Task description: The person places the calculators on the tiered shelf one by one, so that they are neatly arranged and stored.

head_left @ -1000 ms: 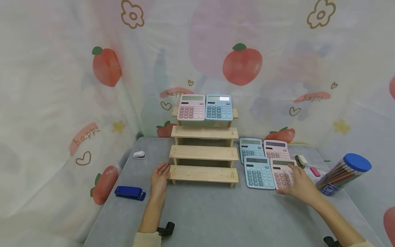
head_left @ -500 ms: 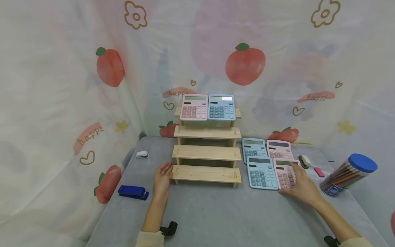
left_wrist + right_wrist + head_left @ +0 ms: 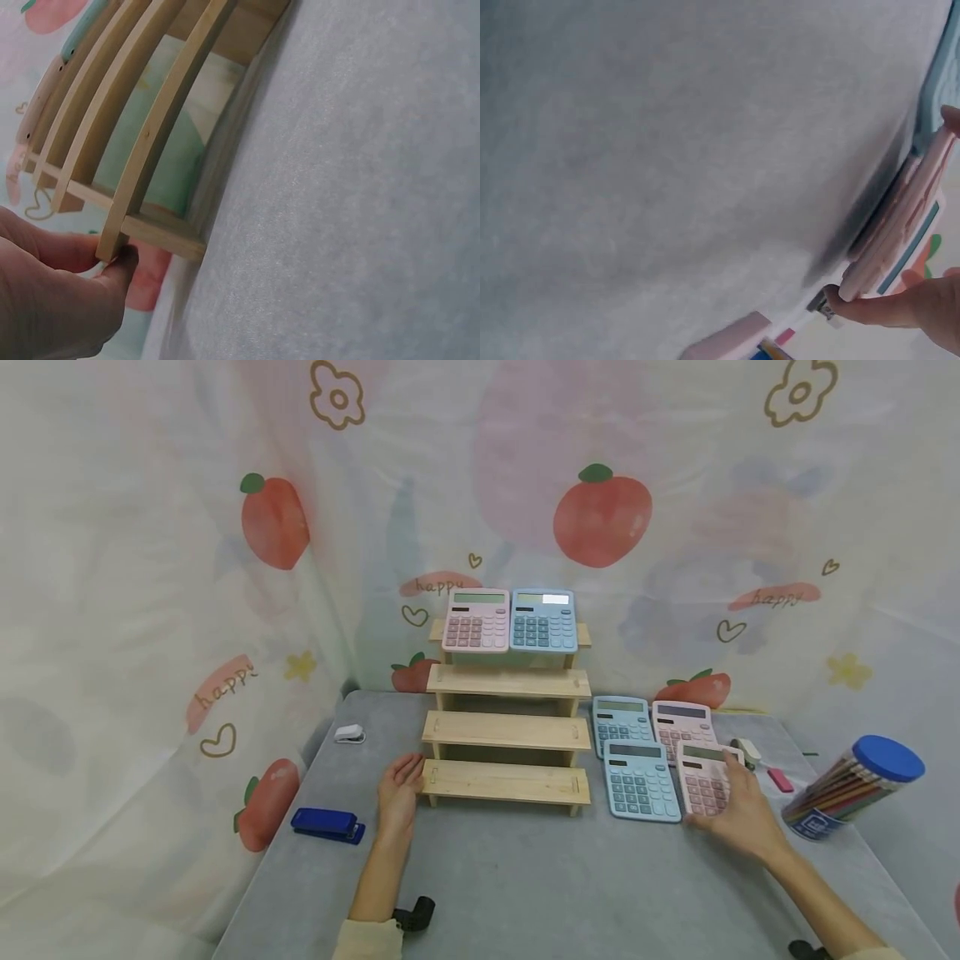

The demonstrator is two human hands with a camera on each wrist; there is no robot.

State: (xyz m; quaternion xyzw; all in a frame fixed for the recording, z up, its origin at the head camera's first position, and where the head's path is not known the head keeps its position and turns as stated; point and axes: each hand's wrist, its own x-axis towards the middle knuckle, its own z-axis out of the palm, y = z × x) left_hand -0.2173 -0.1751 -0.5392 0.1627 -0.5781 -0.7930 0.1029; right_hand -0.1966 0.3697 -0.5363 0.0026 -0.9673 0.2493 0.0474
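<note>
My right hand [image 3: 746, 818] grips a pink calculator [image 3: 703, 781] across its sides, thumb at the lower edge and fingers near the top right. In the right wrist view, this pink calculator [image 3: 900, 232] is tilted, with a shadow below it on the cloth. Just left of it lies a light blue calculator [image 3: 641, 785]. My left hand [image 3: 397, 797] pinches the left end of the lowest step of a wooden tiered rack [image 3: 506, 781]. The left wrist view shows thumb and finger on that step's end [image 3: 116, 236]. On the top step stand a pink calculator [image 3: 477, 622] and a blue calculator [image 3: 543, 622].
Behind lie another blue calculator [image 3: 621, 718] and pink calculator [image 3: 684, 722]. At right are a blue-lidded pencil tub [image 3: 851, 789], a pink eraser-like block [image 3: 780, 779] and a small stapler [image 3: 746, 750]. A blue stapler [image 3: 327, 825] and white clip-like item [image 3: 349, 734] lie left.
The pink calculator under my right hand has shifted slightly right and up, away from the blue one beside it. My left hand stays at the rack; the head view has turned slightly left.
</note>
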